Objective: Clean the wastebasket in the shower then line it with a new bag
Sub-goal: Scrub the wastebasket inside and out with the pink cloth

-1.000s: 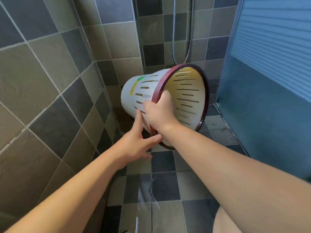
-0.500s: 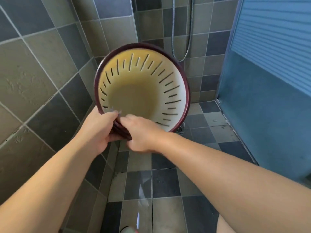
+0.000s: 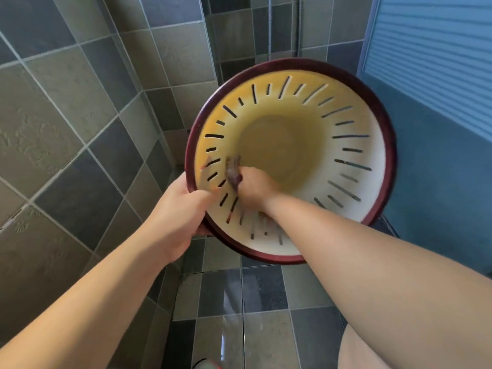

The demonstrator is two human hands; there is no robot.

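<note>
A white slotted wastebasket (image 3: 354, 145) with a dark red rim is held up in the shower, its mouth turned toward me so I look into its yellowish inside. My left hand (image 3: 178, 209) grips the rim at the lower left. My right hand (image 3: 253, 189) reaches inside the basket and pinches a small dark brownish scrap (image 3: 233, 169) against the inner wall; motion blur hides what the scrap is.
Grey and dark tiled walls (image 3: 80, 129) close in at left and behind. A blue partition (image 3: 439, 169) stands at right. A shower hose (image 3: 270, 25) hangs on the back wall. The tiled floor (image 3: 261, 302) below looks wet.
The basket has swung from sideways to mouth-toward-me and come closer and rightward. My left hand has taken hold of the rim; my right hand has moved from the rim to inside, holding a dark scrap.
</note>
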